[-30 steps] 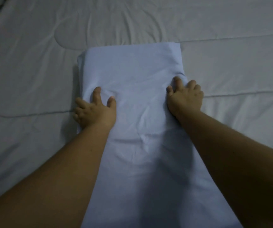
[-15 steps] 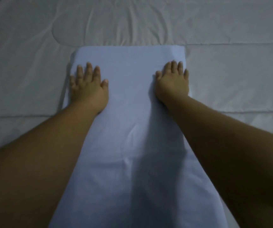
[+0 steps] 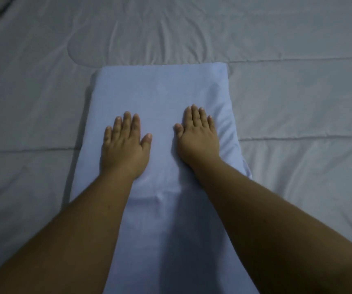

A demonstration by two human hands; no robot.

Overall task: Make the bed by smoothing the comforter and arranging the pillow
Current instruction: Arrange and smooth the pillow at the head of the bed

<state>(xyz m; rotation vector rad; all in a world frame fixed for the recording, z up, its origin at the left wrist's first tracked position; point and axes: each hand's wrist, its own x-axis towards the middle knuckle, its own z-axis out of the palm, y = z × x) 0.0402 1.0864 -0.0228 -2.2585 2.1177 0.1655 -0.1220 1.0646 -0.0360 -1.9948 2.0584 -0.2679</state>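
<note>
Head camera gives me a dim look straight down at a pale blue pillow [image 3: 162, 96] lying lengthwise on the grey quilted comforter [image 3: 298, 98], its far short edge squared off ahead of me and its near end running out of the bottom of view. I see my left hand [image 3: 124, 147] resting palm down on the pillow's left half, fingers straight and close together, thumb angled inward, gripping nothing. My right hand [image 3: 198, 139] lies flat on the right half, fingers extended side by side, thumb tucked alongside, also holding nothing. Small creases fan out in the pillowcase just right of that hand, near the pillow's edge. A shallow fold crosses the fabric between my wrists. Stitched seams and soft wrinkles run across the comforter around the pillow.
</note>
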